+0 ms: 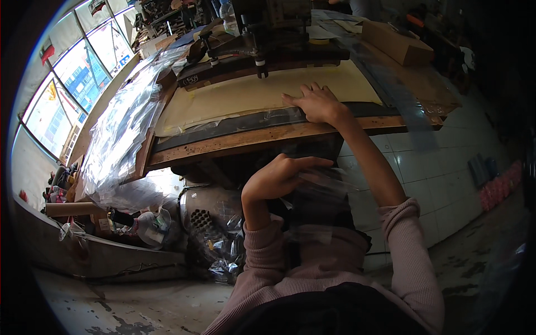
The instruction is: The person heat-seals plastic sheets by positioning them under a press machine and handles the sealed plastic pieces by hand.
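My right hand (317, 104) lies at the front part of a yellowish flat board (234, 100) on the machine's table, fingers spread and pointing away from me. Lower and nearer my body, my left hand (277, 177) is bent at the wrist with its fingers turned to the right. Thin clear plastic (325, 187) hangs from its fingers in front of my lap, partly smeared. Over the board's back edge stands a dark press-like machine (262, 50) with a long bar. A dark strip (234, 124) and a wooden edge (268, 137) run along the front.
A big heap of clear plastic sheets (117, 128) covers the left side. On the right are a brown cardboard box (396, 43) and a clear plastic strip (421, 125) hanging over the table edge. Bagged odds and ends (156, 226) lie below left; pink bundles (499, 187) lie on the floor.
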Available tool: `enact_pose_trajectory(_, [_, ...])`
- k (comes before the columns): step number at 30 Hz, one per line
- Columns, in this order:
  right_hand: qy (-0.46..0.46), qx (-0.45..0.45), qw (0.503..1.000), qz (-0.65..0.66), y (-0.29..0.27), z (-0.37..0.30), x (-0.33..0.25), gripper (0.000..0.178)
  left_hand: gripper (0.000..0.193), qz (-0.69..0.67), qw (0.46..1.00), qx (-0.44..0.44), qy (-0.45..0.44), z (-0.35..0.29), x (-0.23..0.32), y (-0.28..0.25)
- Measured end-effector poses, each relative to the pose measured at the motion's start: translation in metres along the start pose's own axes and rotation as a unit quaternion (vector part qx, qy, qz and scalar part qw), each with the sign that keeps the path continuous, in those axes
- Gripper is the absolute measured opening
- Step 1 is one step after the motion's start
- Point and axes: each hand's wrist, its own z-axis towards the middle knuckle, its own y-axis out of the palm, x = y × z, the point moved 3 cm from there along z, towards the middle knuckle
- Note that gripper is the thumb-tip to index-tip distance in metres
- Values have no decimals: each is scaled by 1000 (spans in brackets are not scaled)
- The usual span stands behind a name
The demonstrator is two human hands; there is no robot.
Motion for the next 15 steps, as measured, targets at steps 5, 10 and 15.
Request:
enact_pose_trajectory(5, [15,56,998,-4,5,-3,-6,58,54,-13,1000,-5,-3,0,3,-1])
enact_pose_trajectory(10, [44,137,989,-16,11,-18,-22,42,54,-5,1000,-6,11,-1,1,-1])
enact_pose_trajectory(15, [99,229,968,-39,11,-21,-32,27,54,15,1000,-22,-6,-6,1,-4])
